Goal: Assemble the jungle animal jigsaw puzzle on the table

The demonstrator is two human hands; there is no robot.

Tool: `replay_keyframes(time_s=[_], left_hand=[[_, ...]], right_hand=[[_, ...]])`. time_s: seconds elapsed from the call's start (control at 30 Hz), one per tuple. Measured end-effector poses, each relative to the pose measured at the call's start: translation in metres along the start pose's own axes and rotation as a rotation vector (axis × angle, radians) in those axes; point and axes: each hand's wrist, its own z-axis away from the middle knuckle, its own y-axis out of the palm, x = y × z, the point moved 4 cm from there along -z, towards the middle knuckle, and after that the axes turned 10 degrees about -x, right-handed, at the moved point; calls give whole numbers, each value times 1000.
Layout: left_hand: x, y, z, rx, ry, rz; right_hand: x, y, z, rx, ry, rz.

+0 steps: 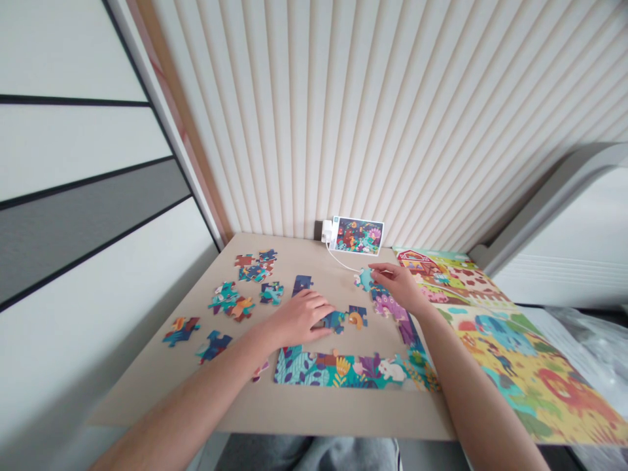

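Observation:
My right hand is closed at the fingertips on a teal puzzle piece, at the upper end of the joined right side of a jigsaw. That side runs down through purple pieces to a joined bottom strip with leaves, flowers and a white rabbit. My left hand lies low over the table, fingers apart, at the left edge of a blue-teal puzzle piece. Beside that piece is a dark blue one with an orange shape. A dark blue piece sits just behind my left hand.
Several loose puzzle pieces lie on the table's left part. A picture card leans against the pleated curtain at the back, beside a white charger with a cable. Farm and animal picture puzzles lie on the right.

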Motion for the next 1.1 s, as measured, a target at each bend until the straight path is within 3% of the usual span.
replay_keyframes(time_s=[0.2, 0.33, 0.63, 0.83, 1.1], left_hand=[[-2, -2, -1, -23, 6, -21], [-1, -2, 0, -19, -11, -18], [6, 7, 3, 6, -43, -28], [8, 0, 2, -85, -114, -37], [6, -6, 0, -140, -125, -62]], right_hand=[[7, -9, -1, -68, 17, -16], [6, -7, 0, -3, 32, 13], [18, 27, 18, 230, 7, 9], [20, 29, 18, 133, -1, 41], [32, 77, 46, 251, 8, -54]])
